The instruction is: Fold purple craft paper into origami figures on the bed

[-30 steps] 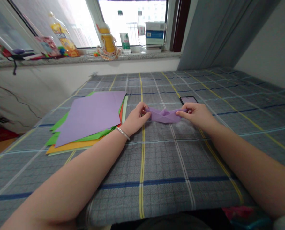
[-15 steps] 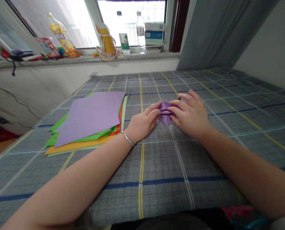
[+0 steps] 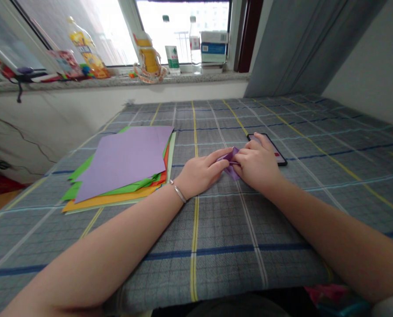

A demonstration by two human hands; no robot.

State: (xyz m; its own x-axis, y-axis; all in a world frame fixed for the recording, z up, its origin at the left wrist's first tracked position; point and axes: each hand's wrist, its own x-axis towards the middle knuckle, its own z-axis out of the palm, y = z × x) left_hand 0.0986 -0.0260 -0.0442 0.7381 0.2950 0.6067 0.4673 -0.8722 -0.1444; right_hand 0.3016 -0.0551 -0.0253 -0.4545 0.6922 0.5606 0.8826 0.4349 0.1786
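A small folded piece of purple paper (image 3: 233, 172) is pinched between both my hands, just above or on the checked cloth; I cannot tell which. My left hand (image 3: 204, 173) grips its left side, thumb and forefinger on the paper, with a silver bangle at the wrist. From the right, my right hand (image 3: 257, 165) closes on the other side, and its fingers hide part of the folds. Behind that hand lies a phone (image 3: 275, 152) with its screen lit, partly covered by the fingers.
A stack of coloured sheets, purple (image 3: 126, 160) on top, lies to the left on the checked cloth (image 3: 222, 273). Along the windowsill (image 3: 117, 81) stand bottles, a yellow cup (image 3: 149, 57) and boxes (image 3: 213, 48). A grey curtain (image 3: 282, 48) hangs at the back right.
Both hands have come closer together over the purple paper, which has shifted slightly right and down. My right hand has drawn left and its fingers curled in, uncovering more of the phone.
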